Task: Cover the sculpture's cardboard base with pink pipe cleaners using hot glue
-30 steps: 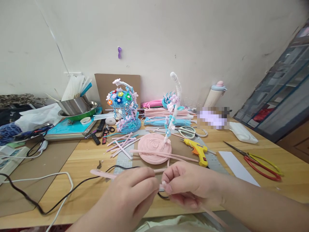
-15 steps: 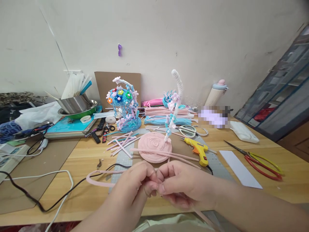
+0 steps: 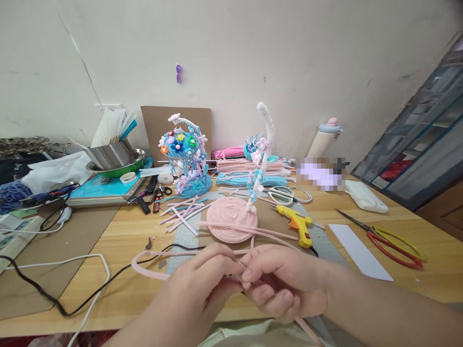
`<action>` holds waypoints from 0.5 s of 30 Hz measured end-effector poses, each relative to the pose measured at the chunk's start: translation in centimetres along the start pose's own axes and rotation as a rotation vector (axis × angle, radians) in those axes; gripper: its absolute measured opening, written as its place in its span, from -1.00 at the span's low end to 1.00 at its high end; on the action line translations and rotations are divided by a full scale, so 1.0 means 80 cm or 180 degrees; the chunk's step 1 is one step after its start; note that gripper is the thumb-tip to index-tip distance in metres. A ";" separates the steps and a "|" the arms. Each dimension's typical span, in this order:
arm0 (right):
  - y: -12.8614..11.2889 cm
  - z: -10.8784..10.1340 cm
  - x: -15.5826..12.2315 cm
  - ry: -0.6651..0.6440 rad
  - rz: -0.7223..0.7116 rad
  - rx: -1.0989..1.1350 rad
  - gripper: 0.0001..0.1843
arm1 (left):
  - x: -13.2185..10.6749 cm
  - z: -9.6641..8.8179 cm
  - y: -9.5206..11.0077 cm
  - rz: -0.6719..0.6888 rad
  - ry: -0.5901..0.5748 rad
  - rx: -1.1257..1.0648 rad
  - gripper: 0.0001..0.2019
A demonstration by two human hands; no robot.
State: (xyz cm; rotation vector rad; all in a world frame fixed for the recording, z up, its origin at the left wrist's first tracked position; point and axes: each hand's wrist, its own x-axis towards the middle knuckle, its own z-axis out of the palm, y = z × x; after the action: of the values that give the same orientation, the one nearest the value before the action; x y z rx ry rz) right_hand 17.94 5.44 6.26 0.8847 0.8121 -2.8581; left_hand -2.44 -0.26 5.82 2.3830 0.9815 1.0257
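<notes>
Pink strip (image 3: 154, 275), soft: its loop at near left, curving out beyond the left hand, its upper run passing behind both hands. Flowered ornament (image 3: 183, 144), blue: far left of centre. Left hand (image 3: 206, 274): near centre, fingers drawn narrow, pinching pink strip, the pinch itself partly hidden. Pink coil (image 3: 231, 209), flat and round: beyond the hands, two straight strips across it. White post (image 3: 268, 127), flowered: rising at the coil's right side. Right hand (image 3: 285, 282): fingertips against the left's, thumb and fingers closed on pink strip, a length hanging to near right. Step in hand, by judgement: working or joining strip between fingertips; next move seems to call for a firm pinch and the loop kept untwisted. Glue gun (image 3: 300, 224), yellow: right on the worktop (image 3: 123, 308).
</notes>
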 end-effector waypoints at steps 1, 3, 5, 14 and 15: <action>-0.001 -0.001 0.000 0.0020 0.0038 0.0020 -0.92 | 0.000 -0.001 -0.001 0.0067 -0.0019 0.0181 -0.77; -0.001 -0.002 -0.001 0.0066 0.0055 0.0064 -0.93 | -0.001 -0.005 -0.004 0.0289 -0.0078 0.0656 -0.83; 0.000 -0.003 -0.001 0.0110 0.0064 0.0061 -0.92 | -0.002 -0.008 -0.005 0.0519 -0.0109 0.1141 -0.82; 0.010 -0.003 0.003 0.0219 -0.0246 -0.0417 -0.87 | -0.001 -0.007 0.001 0.0912 0.0106 0.1343 -0.73; 0.011 -0.002 0.004 0.0250 -0.0273 -0.0526 -0.89 | -0.002 -0.006 0.002 0.0948 0.0120 0.1348 -0.72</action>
State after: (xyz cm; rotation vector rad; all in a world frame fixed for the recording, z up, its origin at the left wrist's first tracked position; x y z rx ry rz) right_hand 17.97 4.78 5.55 0.9681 1.1024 -2.7905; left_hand -2.79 -0.42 6.14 2.9378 0.9522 1.0497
